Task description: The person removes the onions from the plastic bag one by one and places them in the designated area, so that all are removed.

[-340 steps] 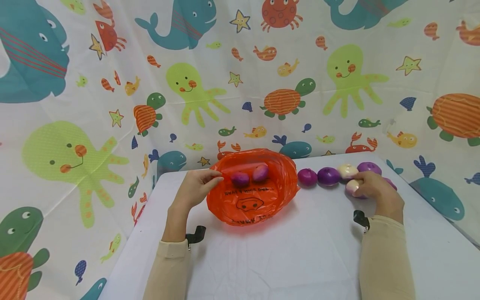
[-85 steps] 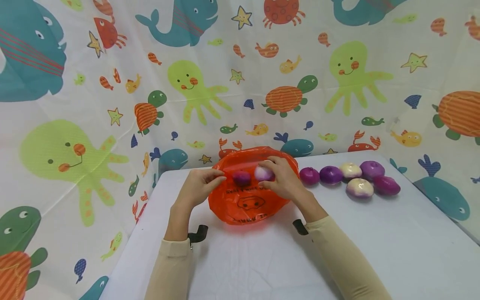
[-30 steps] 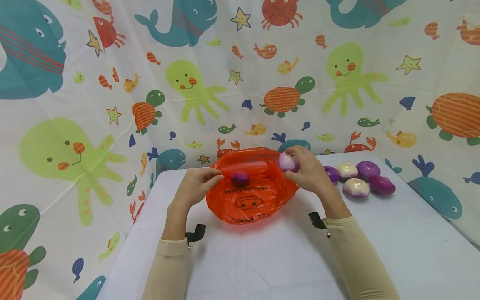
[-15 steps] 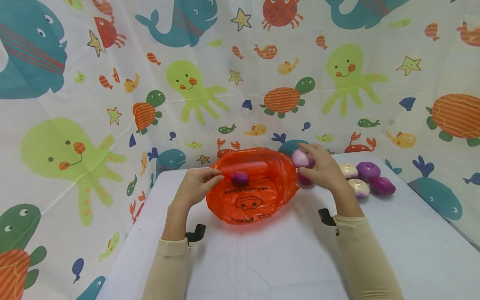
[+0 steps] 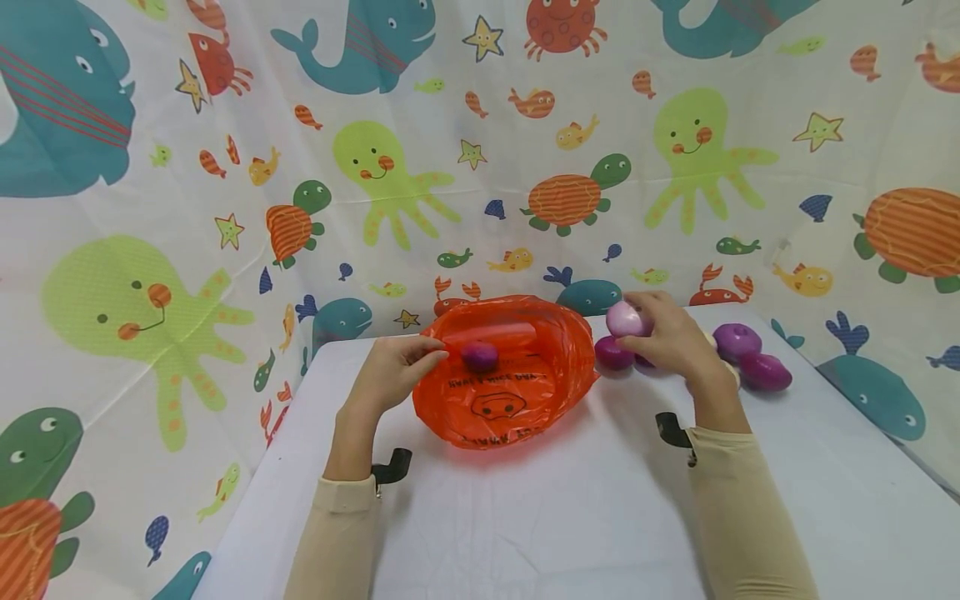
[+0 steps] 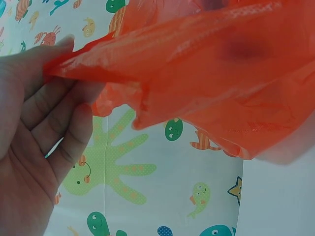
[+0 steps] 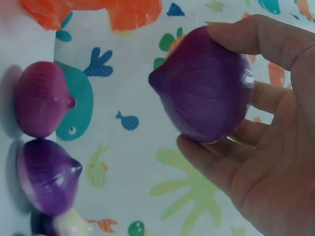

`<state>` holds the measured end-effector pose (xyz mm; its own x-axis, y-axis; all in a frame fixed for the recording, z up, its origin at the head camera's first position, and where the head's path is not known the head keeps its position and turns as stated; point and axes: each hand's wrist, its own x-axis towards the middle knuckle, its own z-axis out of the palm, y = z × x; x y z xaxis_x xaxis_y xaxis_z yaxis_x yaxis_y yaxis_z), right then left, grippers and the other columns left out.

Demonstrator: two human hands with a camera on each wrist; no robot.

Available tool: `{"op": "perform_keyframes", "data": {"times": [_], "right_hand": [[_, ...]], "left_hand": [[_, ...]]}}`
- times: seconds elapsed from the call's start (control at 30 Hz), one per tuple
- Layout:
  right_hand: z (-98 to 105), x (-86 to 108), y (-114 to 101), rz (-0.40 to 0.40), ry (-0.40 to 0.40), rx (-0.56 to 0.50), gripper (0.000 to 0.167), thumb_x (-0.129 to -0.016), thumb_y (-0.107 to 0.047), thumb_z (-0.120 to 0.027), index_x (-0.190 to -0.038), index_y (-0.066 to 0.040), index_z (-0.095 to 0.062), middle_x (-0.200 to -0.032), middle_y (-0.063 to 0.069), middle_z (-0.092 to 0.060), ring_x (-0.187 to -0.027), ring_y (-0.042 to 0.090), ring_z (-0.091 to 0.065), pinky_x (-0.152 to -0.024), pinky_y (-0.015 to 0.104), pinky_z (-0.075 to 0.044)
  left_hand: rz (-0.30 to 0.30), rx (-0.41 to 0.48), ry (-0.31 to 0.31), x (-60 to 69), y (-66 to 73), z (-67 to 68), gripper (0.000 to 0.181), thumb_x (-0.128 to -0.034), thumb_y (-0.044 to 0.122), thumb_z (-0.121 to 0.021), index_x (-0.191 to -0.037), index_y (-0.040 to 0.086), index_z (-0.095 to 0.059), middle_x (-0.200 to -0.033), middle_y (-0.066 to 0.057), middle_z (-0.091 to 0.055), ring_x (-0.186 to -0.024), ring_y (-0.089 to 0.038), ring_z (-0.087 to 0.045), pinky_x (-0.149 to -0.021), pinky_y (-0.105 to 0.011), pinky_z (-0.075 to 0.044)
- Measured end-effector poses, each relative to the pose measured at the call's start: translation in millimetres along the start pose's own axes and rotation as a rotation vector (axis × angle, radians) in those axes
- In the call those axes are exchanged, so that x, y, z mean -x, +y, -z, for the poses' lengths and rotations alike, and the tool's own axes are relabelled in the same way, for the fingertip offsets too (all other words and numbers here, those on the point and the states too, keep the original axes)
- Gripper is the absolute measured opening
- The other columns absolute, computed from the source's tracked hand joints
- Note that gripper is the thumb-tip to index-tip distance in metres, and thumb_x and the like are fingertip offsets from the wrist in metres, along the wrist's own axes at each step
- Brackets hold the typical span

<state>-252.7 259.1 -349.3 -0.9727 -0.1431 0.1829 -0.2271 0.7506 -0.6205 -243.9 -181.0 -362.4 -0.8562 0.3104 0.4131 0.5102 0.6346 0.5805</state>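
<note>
My left hand (image 5: 390, 375) pinches the left rim of a red plastic bag (image 5: 502, 425), which stands with its mouth spread. Inside the bag lies one purple onion (image 5: 480, 357). The left wrist view shows the thumb and fingers of the left hand (image 6: 44, 108) on the bag's edge (image 6: 197, 64). Held in my right hand (image 5: 667, 337) is a purple and whitish onion (image 5: 627, 320), raised above the table to the right of the bag. In the right wrist view the fingertips grip this onion (image 7: 206, 88) around its sides, its pointed tip facing outward.
On the white table (image 5: 570, 517), right of the bag, sit several onions: a magenta onion (image 5: 614, 354), a purple onion (image 5: 737, 342) and a darker one (image 5: 765, 372), with others partly behind my right hand. A sea-animal cloth (image 5: 420, 183) hangs behind and to the left.
My right hand has carried the onion out of the bag and to the right, over the row of onions. The left hand has stayed on the bag's rim.
</note>
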Motion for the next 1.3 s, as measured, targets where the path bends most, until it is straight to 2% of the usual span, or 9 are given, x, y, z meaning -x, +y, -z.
{"op": "perform_keyframes", "data": {"times": [0.23, 0.43, 0.67, 0.87, 1.1, 1.3], "right_hand": [[3.7, 3.7, 6.7, -0.075, -0.078, -0.019, 0.076, -0.086, -0.019, -0.083, -0.15, -0.011, -0.043, -0.151, 0.021, -0.039, -0.132, 0.044, -0.046, -0.103, 0.068, -0.048], [6.7, 5.6, 14.0, -0.053, -0.099, 0.003, 0.076, -0.086, -0.019, -0.085, -0.148, -0.008, -0.043, -0.146, 0.022, -0.042, -0.131, 0.044, -0.046, -0.104, 0.068, -0.047], [8.4, 6.6, 20.7, -0.041, -0.117, -0.001, 0.074, -0.084, -0.021, -0.087, -0.144, -0.01, -0.046, -0.142, 0.019, -0.047, -0.13, 0.04, -0.046, -0.103, 0.065, -0.05], [12.1, 10.5, 28.3, -0.011, -0.164, 0.0, 0.07, -0.085, -0.025, -0.086, -0.143, -0.011, -0.051, -0.141, 0.017, -0.052, -0.132, 0.039, -0.047, -0.106, 0.065, -0.047], [13.8, 10.9, 39.5, -0.061, -0.196, 0.02, 0.078, -0.083, -0.036, -0.088, -0.147, -0.013, -0.05, -0.148, 0.019, -0.051, -0.136, 0.042, -0.044, -0.106, 0.07, -0.044], [11.3, 9.6, 50.0, -0.065, -0.21, 0.027, 0.073, -0.083, -0.03, -0.088, -0.144, -0.012, -0.054, -0.144, 0.019, -0.054, -0.134, 0.043, -0.045, -0.106, 0.071, -0.043]], "left_hand": [[0.006, -0.005, 0.0, -0.1, 0.4, -0.1, 0.02, -0.0976, 0.028, -0.075, -0.113, 0.015, -0.08, -0.089, 0.001, -0.075, -0.077, -0.018, -0.062, -0.07, -0.026, -0.059], [0.005, -0.005, -0.003, -0.2, 0.6, 0.1, 0.019, -0.098, 0.028, -0.074, -0.113, 0.017, -0.081, -0.088, 0.002, -0.074, -0.077, -0.018, -0.062, -0.069, -0.028, -0.059], [-0.002, -0.008, 0.0, 0.0, 0.3, -0.1, 0.019, -0.0977, 0.027, -0.075, -0.112, 0.016, -0.081, -0.089, 0.002, -0.075, -0.077, -0.019, -0.063, -0.07, -0.029, -0.059], [-0.011, -0.013, 0.004, 0.0, 1.0, -0.2, 0.019, -0.0971, 0.027, -0.076, -0.111, 0.016, -0.081, -0.089, 0.002, -0.075, -0.076, -0.018, -0.063, -0.069, -0.028, -0.059], [-0.03, -0.021, 0.017, -0.5, 0.6, -0.4, 0.015, -0.0957, 0.024, -0.078, -0.108, 0.017, -0.082, -0.086, 0.003, -0.074, -0.072, -0.017, -0.06, -0.064, -0.027, -0.054], [-0.034, -0.025, 0.018, 0.1, 1.2, -0.9, 0.014, -0.0957, 0.023, -0.077, -0.108, 0.017, -0.081, -0.085, 0.003, -0.074, -0.073, -0.017, -0.06, -0.064, -0.027, -0.054]]}}
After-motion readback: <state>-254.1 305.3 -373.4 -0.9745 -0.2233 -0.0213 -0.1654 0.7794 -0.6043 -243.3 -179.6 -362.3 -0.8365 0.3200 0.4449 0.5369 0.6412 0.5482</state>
